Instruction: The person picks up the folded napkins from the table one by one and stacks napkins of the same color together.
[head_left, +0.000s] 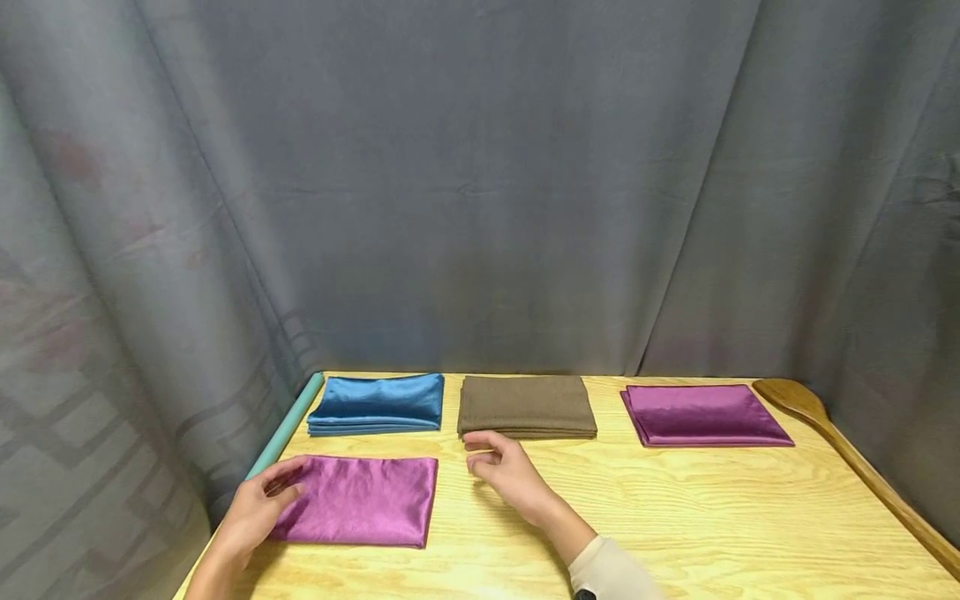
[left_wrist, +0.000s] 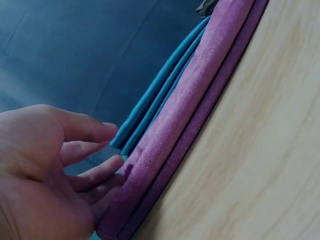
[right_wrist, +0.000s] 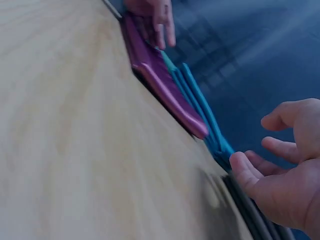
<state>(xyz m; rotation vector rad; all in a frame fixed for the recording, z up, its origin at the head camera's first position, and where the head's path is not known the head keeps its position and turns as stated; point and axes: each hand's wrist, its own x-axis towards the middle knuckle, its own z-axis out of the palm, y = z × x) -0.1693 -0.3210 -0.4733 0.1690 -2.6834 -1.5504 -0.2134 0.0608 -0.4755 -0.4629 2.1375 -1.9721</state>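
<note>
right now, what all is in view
Left folded satiny cloth: 1, blue, back row
Folded matte cloth: 1, brown, back row middle
Right folded satiny cloth: 1, purple, back row
Front folded satiny cloth: 1, purple, front left
Table: 1, yellowish, under cloths
Wooden spoon: 1, brown, right table edge
Rod-like strip: 1, teal, left table edge
Curtain: count unclear, grey, around table
Sleeve: 1, cream, right forearm
Round piece: 1, dark, on sleeve
Left hand: 1, bare, front cloth's left end
Right hand: 1, bare, matte cloth's near edge
</note>
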